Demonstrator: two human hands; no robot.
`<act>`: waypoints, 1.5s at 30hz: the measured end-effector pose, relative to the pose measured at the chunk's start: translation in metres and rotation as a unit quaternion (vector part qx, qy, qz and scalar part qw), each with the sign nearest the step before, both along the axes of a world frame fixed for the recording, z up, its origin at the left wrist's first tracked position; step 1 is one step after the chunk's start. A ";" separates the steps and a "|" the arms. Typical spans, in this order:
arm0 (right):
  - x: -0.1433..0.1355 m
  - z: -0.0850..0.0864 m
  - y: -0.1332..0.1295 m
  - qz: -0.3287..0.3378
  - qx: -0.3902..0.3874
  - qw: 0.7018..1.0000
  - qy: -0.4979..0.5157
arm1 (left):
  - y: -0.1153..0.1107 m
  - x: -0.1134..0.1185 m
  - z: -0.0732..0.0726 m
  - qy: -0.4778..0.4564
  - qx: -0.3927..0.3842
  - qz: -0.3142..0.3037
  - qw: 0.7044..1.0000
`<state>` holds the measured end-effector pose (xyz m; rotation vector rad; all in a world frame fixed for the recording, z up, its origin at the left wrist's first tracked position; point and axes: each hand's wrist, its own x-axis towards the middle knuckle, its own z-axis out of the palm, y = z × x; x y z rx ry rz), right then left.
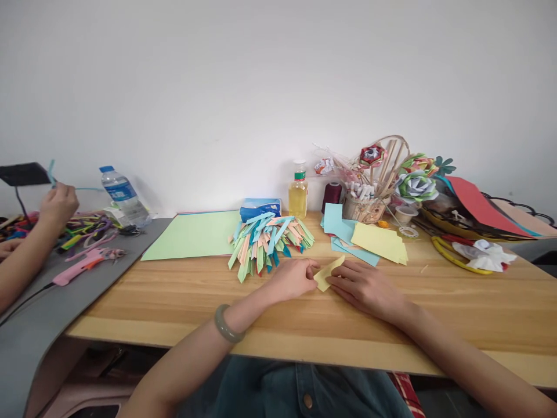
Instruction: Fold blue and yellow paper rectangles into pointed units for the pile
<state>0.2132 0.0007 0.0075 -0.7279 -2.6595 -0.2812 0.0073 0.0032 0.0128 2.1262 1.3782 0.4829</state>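
Note:
A small piece of yellow paper, partly folded up, is between my two hands just above the wooden table. My left hand, with a bangle on its wrist, pinches the paper's left end between curled fingers. The fingers of my right hand press on its right side. Behind my left hand lies a heap of folded paper strips in green, blue and peach. Beyond my right hand are yellow paper sheets and blue paper sheets.
Light green sheets lie left of the heap. Along the wall stand a bottle of yellow liquid, a thread spool and a basket with paper flowers. Leftward, a co-worker's hand is above a grey table with a pink glue gun.

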 end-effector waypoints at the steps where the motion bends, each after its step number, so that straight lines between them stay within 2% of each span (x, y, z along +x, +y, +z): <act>1: 0.000 0.001 -0.001 0.005 -0.008 1.000 0.007 | 0.000 0.000 -0.001 0.004 0.000 0.003 1.000; 6: -0.002 0.002 -0.002 0.024 -0.072 0.997 0.023 | -0.001 -0.001 0.001 -0.009 0.007 0.005 1.000; 9: -0.002 0.002 -0.001 0.009 -0.097 0.995 0.029 | -0.004 -0.002 0.007 -0.026 0.123 0.000 0.992; 11: -0.001 0.002 0.000 0.003 -0.112 0.993 0.034 | -0.006 -0.004 0.008 -0.004 0.214 -0.053 0.975; 13: 0.001 0.003 0.000 0.002 -0.130 0.991 0.044 | -0.008 -0.005 0.006 0.061 0.278 -0.126 0.950; 15: 0.002 0.003 0.001 0.002 -0.155 0.986 0.056 | -0.009 -0.006 0.003 0.141 0.318 -0.175 0.921; 17: 0.004 0.003 0.003 -0.001 -0.184 0.981 0.068 | -0.010 -0.007 0.001 0.206 0.335 -0.195 0.898; 21: 0.006 0.003 0.006 -0.011 -0.235 0.968 0.087 | -0.014 -0.007 0.003 0.270 0.333 -0.217 0.877; 26: 0.003 0.006 0.007 -0.039 -0.277 0.953 0.113 | -0.022 -0.004 0.006 0.282 0.329 -0.223 0.873; 34: 0.000 0.003 0.009 -0.071 -0.287 0.947 0.121 | -0.031 -0.001 0.012 0.290 0.285 -0.235 0.883; 45: -0.007 0.003 0.009 -0.138 -0.301 0.937 0.109 | -0.036 0.005 0.020 0.296 0.194 -0.210 0.911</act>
